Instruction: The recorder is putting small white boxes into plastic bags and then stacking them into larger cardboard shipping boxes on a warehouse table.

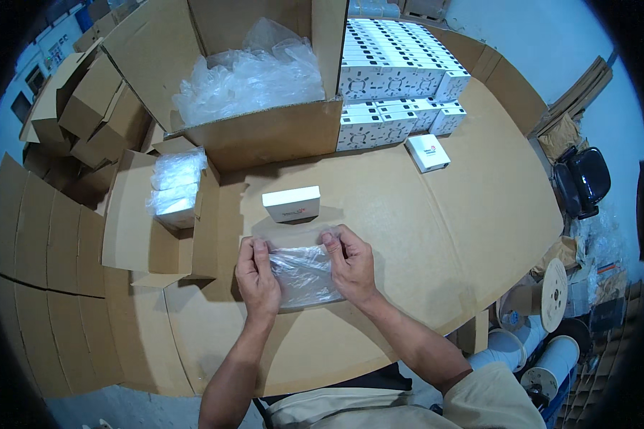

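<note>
Between my two hands a clear plastic bag (302,275) is stretched over the table, its upper edge pinched at both corners. My left hand (257,277) grips the left corner between thumb and fingers. At the right corner, my right hand (350,263) holds the bag the same way. Just beyond the bag, a small white box (291,204) stands on the table, touching neither hand. To the left, an open brown carton (204,243) holds several white boxes wrapped in clear plastic (177,179).
A large open carton (279,136) full of loose clear bags (254,79) stands at the back. Many white boxes (386,71) are stacked beside it, with a single white box (428,153) in front. Folded cartons (93,107) pile up at left; cable spools (551,297) stand lower right.
</note>
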